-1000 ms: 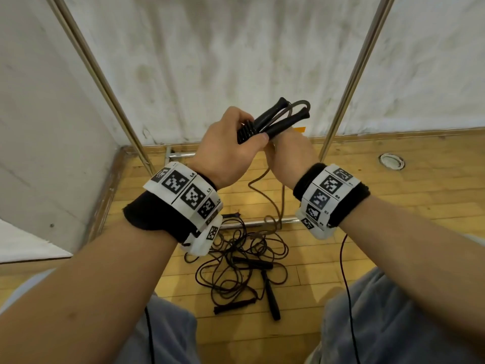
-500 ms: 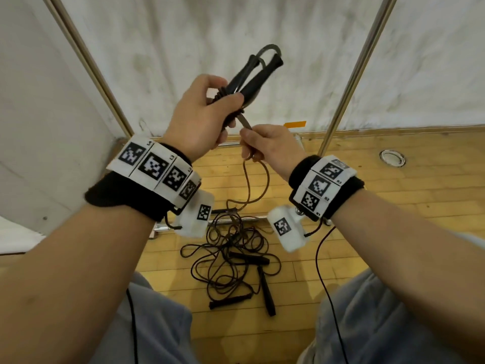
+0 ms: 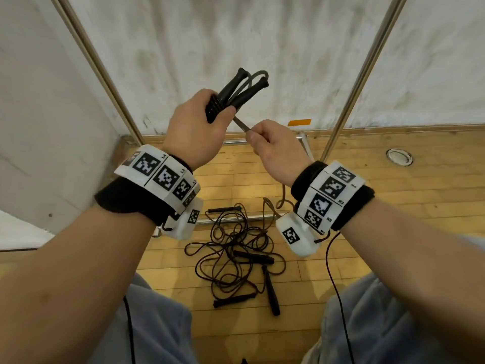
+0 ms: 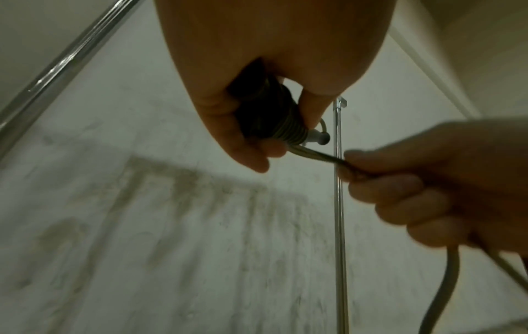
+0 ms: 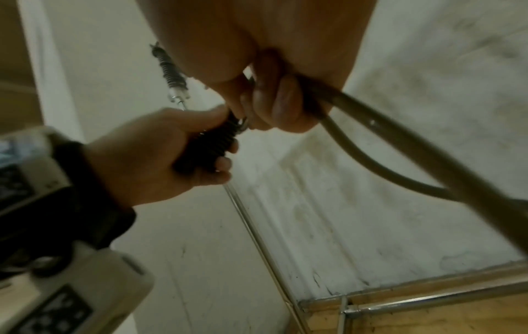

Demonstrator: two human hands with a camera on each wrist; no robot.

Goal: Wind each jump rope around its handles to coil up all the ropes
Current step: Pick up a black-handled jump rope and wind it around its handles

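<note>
My left hand (image 3: 199,127) grips two black jump-rope handles (image 3: 237,91) held together, raised in front of the wall, their tips pointing up and right. Several turns of rope (image 4: 288,131) are wound around them beside my fingers. My right hand (image 3: 273,148) pinches the same rope's cord (image 3: 241,124) just below and right of the handles, pulled taut between both hands. The rest of the cord (image 5: 400,149) hangs down from my right fist. More black jump ropes (image 3: 236,253) lie tangled on the wooden floor below.
Two slanted metal poles (image 3: 362,74) of a frame rise on either side of my hands against the white wall, with a metal bar (image 3: 236,219) low across the floor. A round metal floor fitting (image 3: 399,157) sits at the right. My knees frame the tangle.
My left hand lifted the handles up and left, then settled slightly right. My right hand came off the handles, slid down the cord and now holds it taut below them.
</note>
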